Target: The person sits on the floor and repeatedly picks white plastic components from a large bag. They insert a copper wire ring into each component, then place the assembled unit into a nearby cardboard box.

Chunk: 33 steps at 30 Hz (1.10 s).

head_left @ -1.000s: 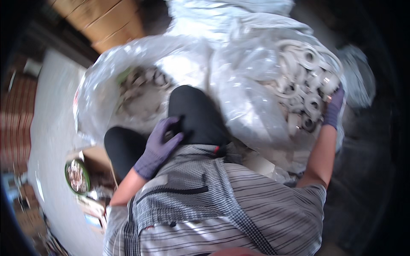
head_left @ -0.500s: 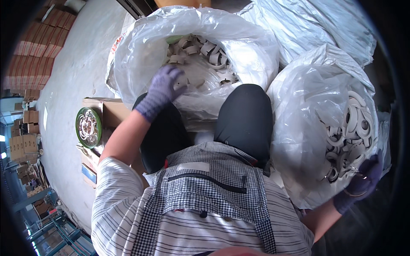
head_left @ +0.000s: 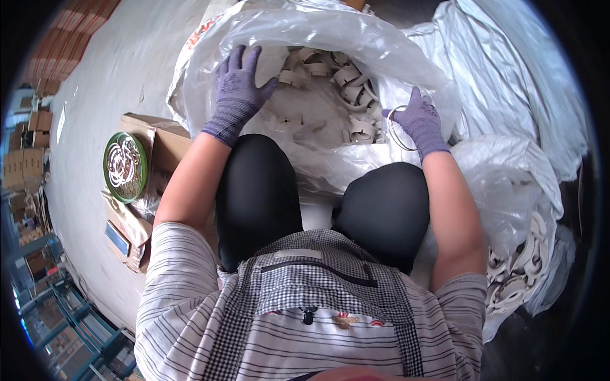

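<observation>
Left hand [head_left: 238,89] spread flat, ungripped, on clear bag [head_left: 305,28]; right hand [head_left: 419,120] pinching thin ring [head_left: 399,127]. Risk: thin plastic tears, curled white pieces [head_left: 330,89] spill to floor [head_left: 108,82].

Pale grey concrete floor [head_left: 121,70] fills the upper left of the frame; a clear plastic bag [head_left: 356,38] of white ring parts sits on it top centre; flattened cardboard boxes [head_left: 152,143] lie at left, a green round tin [head_left: 125,166] resting on them; another bag [head_left: 527,209] at right.
</observation>
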### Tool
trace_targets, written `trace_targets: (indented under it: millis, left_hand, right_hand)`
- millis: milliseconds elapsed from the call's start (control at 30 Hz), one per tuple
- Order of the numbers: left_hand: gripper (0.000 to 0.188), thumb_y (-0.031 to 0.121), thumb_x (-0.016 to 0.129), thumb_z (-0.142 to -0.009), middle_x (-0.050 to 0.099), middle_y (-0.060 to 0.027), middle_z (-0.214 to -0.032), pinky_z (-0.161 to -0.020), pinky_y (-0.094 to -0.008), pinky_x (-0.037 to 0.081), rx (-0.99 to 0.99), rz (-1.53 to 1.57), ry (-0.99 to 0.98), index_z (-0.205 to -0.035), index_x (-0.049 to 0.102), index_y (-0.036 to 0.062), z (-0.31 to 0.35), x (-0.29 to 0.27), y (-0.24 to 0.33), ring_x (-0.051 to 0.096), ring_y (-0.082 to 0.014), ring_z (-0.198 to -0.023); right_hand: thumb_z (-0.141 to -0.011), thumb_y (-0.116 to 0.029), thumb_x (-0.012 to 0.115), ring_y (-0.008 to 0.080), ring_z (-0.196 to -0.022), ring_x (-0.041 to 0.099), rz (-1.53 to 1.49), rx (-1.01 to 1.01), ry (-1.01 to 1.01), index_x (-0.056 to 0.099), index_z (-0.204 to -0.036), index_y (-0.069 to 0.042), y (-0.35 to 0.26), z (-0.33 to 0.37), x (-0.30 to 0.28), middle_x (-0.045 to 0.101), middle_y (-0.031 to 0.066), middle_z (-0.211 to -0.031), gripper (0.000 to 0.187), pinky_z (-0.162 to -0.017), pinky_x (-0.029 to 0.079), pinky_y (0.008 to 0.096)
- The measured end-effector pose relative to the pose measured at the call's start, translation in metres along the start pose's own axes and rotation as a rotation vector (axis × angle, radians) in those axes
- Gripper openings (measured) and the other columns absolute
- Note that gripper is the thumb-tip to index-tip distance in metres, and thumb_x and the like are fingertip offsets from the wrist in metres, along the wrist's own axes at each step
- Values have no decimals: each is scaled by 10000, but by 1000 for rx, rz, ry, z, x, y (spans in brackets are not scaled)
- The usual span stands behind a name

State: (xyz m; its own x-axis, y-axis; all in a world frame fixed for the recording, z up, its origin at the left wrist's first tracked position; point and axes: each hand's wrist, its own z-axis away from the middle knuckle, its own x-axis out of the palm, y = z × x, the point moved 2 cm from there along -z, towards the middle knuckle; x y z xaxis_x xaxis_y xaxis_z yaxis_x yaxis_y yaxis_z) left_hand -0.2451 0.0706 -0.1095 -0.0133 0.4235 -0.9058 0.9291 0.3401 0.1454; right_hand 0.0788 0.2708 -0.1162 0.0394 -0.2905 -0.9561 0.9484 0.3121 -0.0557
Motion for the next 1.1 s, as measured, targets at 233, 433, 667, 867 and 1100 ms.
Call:
trace_targets:
  millis: [233,433,667,867,1100]
  left_hand:
    - [704,447,754,-862,496,-206,-1467,-1148,-529,360,3,108,-20,-1454,511,153,8,-6,4,479,-425,-1337]
    - [680,468,737,-871,500,-192,-1473,-1177,-522,334,-29,172,22,-1434,538,142,16,-5,-14,450,-408,-1375]
    - [679,498,732,-841,524,-191,-1453,-1198,-513,302,-96,168,4,-1395,572,140,14,-14,-8,426,-379,-1401]
    - [683,501,721,-846,522,-167,-1461,-1189,-509,320,-60,242,-24,-1413,565,153,10,0,6,435,-375,-1394]
    - [653,479,710,-878,538,-178,-1439,-1172,-470,359,-56,308,-62,-1430,565,162,11,22,-4,470,-356,-1374]
  right_hand:
    - [-841,-329,740,361,-1207,650,228,35,2,531,-1373,-8,62,-94,105,628,254,-1284,654,-1003,541,434]
    - [-895,-267,654,253,-931,637,-661,-38,-4,610,-1230,-11,61,-89,52,664,130,-1011,424,-817,547,381]
    - [-837,-223,647,259,-849,655,-445,-780,286,647,-1153,-32,24,80,-87,690,97,-899,369,-814,539,396]
    - [-806,-47,636,330,-1000,685,-711,-586,321,709,-992,15,46,99,-109,691,198,-1082,208,-987,512,447]
    - [-822,-185,708,248,-1026,661,-665,-291,-42,675,-1181,39,88,28,-104,706,177,-1113,425,-974,499,373]
